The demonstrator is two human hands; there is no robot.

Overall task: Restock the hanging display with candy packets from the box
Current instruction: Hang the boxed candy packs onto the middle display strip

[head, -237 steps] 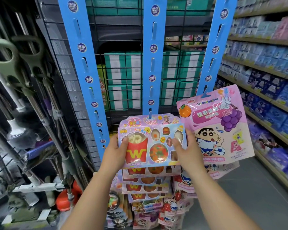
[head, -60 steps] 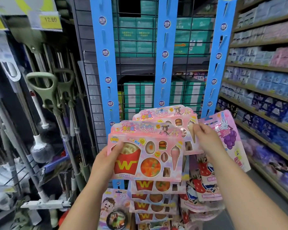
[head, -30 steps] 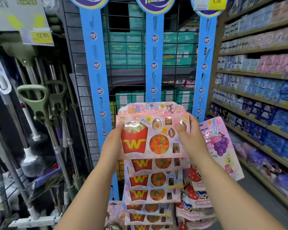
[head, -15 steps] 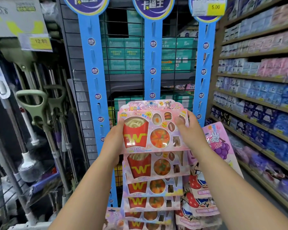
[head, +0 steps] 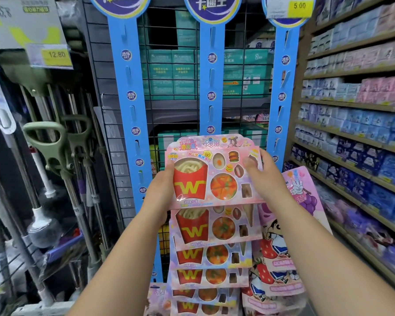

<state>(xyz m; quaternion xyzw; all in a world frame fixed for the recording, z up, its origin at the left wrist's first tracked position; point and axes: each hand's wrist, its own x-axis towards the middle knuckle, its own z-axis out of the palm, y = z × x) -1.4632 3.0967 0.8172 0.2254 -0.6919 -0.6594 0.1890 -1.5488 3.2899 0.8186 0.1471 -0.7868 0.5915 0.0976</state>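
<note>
Shop aisle: a wire grid panel (head: pixel 244 110) carries blue hanging strips (head: pixel 129 92), the middle strip (head: pixel 211 87) loaded low down with hung packets (head: pixel 214 258). Topmost candy packet (head: pixel 214 174), a flat card-backed blister tray, sits in front of that strip, its left edge gripped by the left hand (head: pixel 160 192) and its right edge pinched by the right hand (head: pixel 265 176). Judged light, stiff yet bendable, so edge holds suit it and leave the header (head: pixel 205 142) free for hooking

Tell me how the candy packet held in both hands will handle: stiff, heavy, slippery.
Probably fairly stiff: the candy packet lies flat with the left hand and right hand gripping only its side edges. Likely light: thin card, small sweets. Its glossy front could be slippery.
</note>
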